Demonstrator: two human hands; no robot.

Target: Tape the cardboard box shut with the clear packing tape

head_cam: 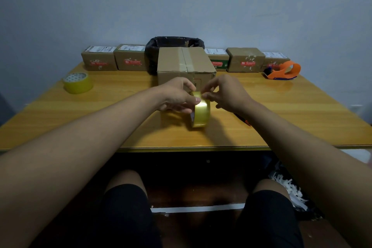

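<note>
- Near the table (60,119) middle, just before the cardboard box (186,64): tape roll (201,109) on edge, gripped by left hand (177,96).
- Right hand (227,94) fingertips pinched at roll top, probably picking the tape end.
- Risk: end tearing or sticking back, from a too thin pinch.
- Box top seam already carrying tape.

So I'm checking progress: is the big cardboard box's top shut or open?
Shut. The cardboard box has its top flaps lying flat, with a tape strip already along the seam.
</note>
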